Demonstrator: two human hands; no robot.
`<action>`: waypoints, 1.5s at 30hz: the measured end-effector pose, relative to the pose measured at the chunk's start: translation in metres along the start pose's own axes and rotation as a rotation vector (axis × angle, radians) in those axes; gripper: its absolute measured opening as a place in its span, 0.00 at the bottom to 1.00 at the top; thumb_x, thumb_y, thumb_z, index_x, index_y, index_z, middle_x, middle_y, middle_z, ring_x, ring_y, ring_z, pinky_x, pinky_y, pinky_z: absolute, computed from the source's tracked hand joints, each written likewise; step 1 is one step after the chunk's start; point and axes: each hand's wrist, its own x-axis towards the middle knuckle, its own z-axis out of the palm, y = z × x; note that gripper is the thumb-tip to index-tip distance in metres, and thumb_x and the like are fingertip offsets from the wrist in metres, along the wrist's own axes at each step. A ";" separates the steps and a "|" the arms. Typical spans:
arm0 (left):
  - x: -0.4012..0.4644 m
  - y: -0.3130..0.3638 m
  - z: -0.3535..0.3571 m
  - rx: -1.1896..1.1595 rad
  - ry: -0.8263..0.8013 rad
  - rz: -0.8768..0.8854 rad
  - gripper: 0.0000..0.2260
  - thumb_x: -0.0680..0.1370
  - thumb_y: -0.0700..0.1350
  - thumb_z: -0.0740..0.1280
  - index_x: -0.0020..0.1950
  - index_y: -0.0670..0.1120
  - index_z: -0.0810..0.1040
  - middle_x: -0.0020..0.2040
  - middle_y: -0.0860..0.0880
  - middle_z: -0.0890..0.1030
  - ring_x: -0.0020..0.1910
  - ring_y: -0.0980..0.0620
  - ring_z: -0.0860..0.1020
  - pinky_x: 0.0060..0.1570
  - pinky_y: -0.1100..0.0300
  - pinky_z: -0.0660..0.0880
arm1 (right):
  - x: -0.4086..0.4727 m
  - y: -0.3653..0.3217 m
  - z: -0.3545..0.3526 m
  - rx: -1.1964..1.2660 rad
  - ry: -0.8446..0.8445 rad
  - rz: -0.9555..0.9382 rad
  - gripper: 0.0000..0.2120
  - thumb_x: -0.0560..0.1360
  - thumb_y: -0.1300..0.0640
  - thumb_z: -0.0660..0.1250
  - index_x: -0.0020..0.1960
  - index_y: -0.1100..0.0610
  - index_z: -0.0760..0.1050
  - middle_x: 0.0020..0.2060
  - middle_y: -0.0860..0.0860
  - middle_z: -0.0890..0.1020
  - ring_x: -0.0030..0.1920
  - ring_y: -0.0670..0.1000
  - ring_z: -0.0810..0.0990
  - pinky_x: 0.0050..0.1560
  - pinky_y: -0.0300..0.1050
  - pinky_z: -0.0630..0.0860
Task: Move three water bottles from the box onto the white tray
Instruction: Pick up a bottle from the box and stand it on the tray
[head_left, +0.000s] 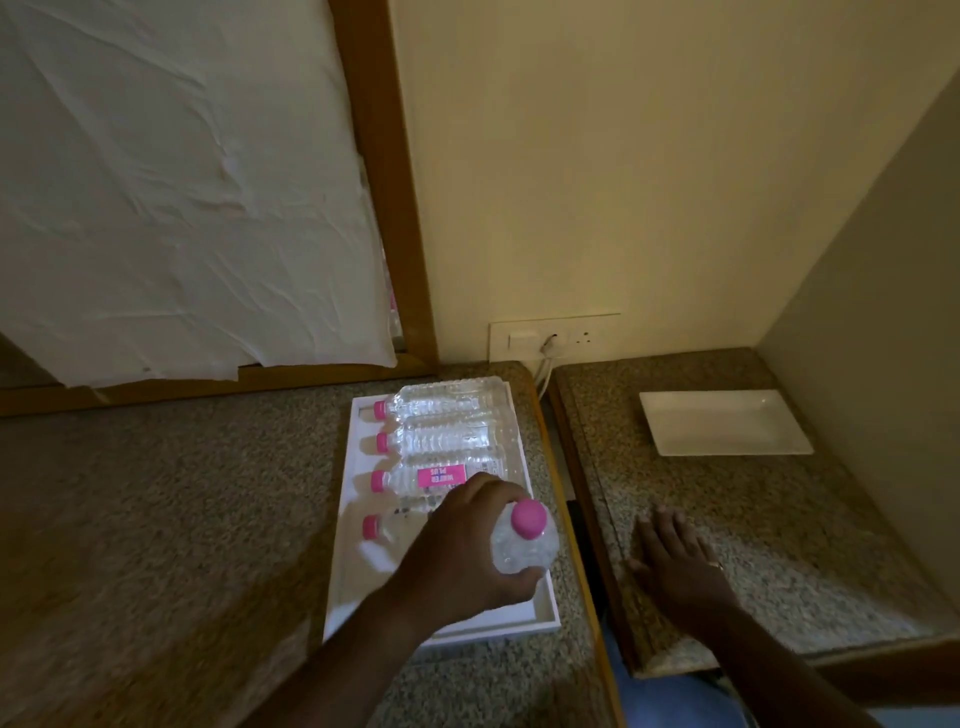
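A shallow white box (340, 566) lies on the left granite counter with several clear water bottles on their sides, pink caps pointing left; one bottle (441, 478) shows a pink label. My left hand (462, 545) grips a pink-capped water bottle (524, 545) upright above the box's near right part. The white tray (724, 430) sits bare on the right counter, far right. My right hand (675, 561) rests flat on the right counter, fingers spread, well short of the tray.
A dark gap (576, 519) with wooden edges separates the two counters. A wall socket plate (553, 338) with a cable sits behind the gap. A wood-framed panel covered by white cloth (182, 182) rises at the back left. A wall closes the right side.
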 end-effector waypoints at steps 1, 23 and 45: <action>0.000 -0.002 0.004 -0.030 0.021 -0.014 0.26 0.66 0.62 0.74 0.60 0.65 0.66 0.55 0.64 0.72 0.56 0.61 0.73 0.52 0.65 0.72 | -0.001 0.000 0.002 0.006 0.022 -0.004 0.37 0.77 0.32 0.37 0.79 0.52 0.38 0.78 0.56 0.37 0.77 0.57 0.35 0.76 0.58 0.44; 0.217 0.113 0.076 -0.091 0.053 -0.066 0.31 0.56 0.60 0.81 0.56 0.57 0.75 0.50 0.59 0.81 0.47 0.59 0.81 0.43 0.64 0.77 | 0.006 0.155 -0.009 0.172 0.194 0.039 0.44 0.74 0.24 0.42 0.80 0.52 0.50 0.80 0.54 0.49 0.79 0.55 0.44 0.77 0.57 0.43; 0.379 0.132 0.273 -0.199 -0.024 -0.065 0.37 0.59 0.53 0.83 0.63 0.48 0.72 0.54 0.52 0.79 0.52 0.52 0.77 0.51 0.57 0.74 | 0.015 0.182 0.006 0.194 0.345 0.003 0.41 0.77 0.29 0.49 0.80 0.55 0.48 0.79 0.54 0.47 0.79 0.55 0.40 0.75 0.58 0.39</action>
